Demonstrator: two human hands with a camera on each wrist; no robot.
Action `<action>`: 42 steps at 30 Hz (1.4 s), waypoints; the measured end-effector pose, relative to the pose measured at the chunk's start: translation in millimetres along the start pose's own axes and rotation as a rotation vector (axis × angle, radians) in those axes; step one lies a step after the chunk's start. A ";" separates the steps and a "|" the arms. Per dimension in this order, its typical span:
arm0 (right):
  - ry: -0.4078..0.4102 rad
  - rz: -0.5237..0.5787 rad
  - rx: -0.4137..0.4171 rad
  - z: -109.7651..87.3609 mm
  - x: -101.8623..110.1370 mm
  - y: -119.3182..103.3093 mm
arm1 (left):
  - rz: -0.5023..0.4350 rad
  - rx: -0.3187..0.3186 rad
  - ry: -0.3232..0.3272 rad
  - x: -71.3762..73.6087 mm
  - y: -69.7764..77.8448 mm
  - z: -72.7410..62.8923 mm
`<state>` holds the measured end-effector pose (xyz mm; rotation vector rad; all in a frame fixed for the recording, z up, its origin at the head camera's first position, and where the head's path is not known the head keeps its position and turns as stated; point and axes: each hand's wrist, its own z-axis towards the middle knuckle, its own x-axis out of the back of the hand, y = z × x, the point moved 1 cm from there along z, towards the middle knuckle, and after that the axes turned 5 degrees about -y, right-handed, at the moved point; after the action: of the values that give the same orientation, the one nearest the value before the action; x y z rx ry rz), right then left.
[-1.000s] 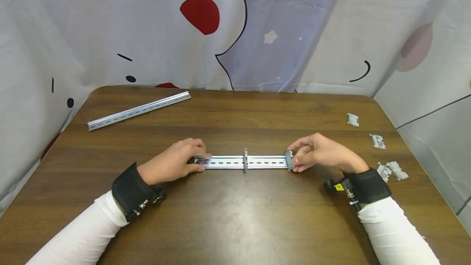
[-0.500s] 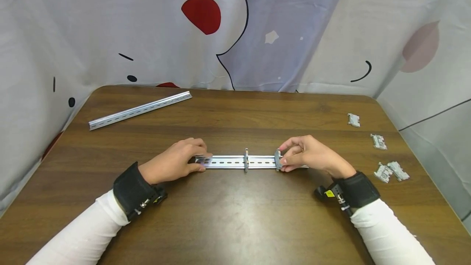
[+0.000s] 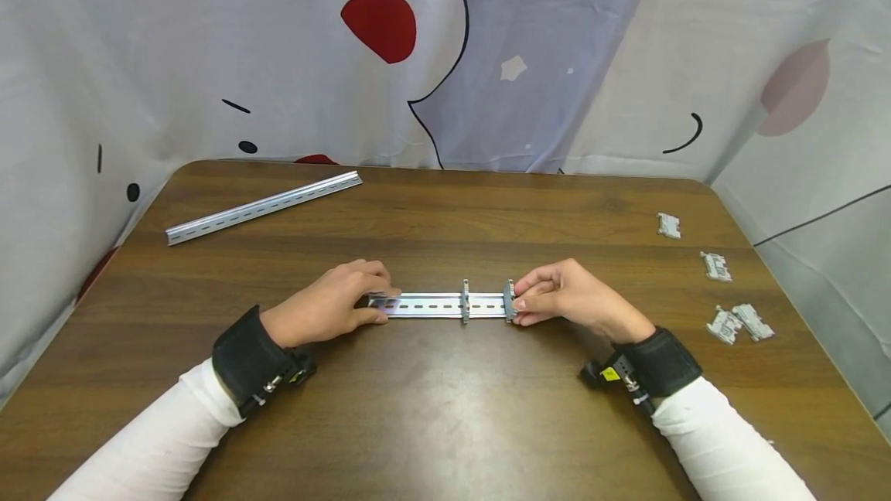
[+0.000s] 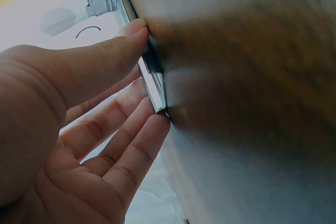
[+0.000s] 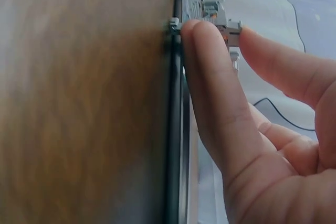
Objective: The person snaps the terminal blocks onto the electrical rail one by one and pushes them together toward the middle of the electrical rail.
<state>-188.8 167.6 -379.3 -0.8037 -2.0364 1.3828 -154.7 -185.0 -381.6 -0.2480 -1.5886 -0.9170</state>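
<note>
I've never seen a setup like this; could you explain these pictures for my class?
There is no machine, only a person's bare left hand and right hand. The wide picture comes from a camera worn on the head; each close-up, from a camera on one wrist. On the brown table, the left hand holds one end of a slotted metal rail. The right hand pinches a thin grey block at the rail, right of a similar block standing on it. A second rail lies at the back left; four pale pieces lie at the right.
</note>
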 end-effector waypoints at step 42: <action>0.015 0.081 0.053 24.6 -42.5 -8.1 | 0.001 -0.003 0.004 -0.9 -2.4 0.4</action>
<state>-179.3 119.0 -384.1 -0.8792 -1.9666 1.4650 -156.3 -186.1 -383.5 -0.2487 -1.5839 -0.9188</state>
